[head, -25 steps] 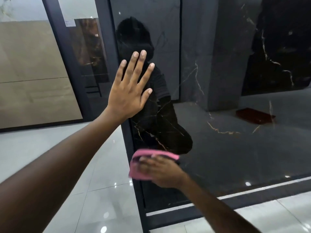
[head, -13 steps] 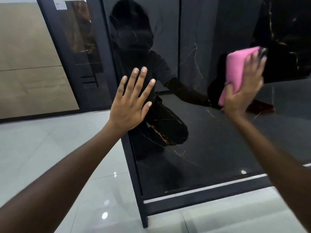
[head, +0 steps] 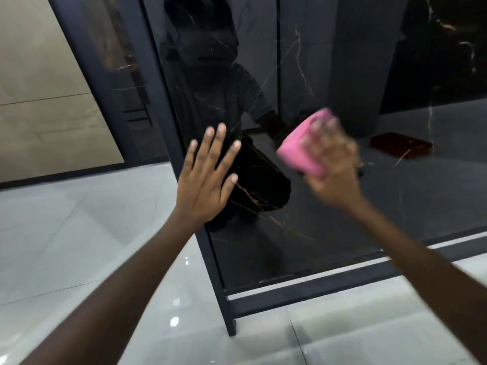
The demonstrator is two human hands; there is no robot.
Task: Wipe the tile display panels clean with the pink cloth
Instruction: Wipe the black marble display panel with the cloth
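A glossy black marble tile panel (head: 329, 233) in a black metal frame (head: 303, 293) stands upright in front of me. My left hand (head: 205, 177) lies flat with spread fingers against the panel's left edge. My right hand (head: 332, 167) is blurred by motion and presses the folded pink cloth (head: 303, 151) against the middle of the panel. The panel's sheen mirrors a crouching person and the room behind.
A beige tile panel (head: 44, 101) hangs on the wall at the left, with a dark brown panel (head: 116, 61) beside it. Glossy white floor tiles (head: 79, 246) run under and around the frame's foot (head: 232, 327).
My right hand swept the cloth from the lower left of the panel up to the upper right, then back down toward the middle. My left hand stayed flat on the edge.
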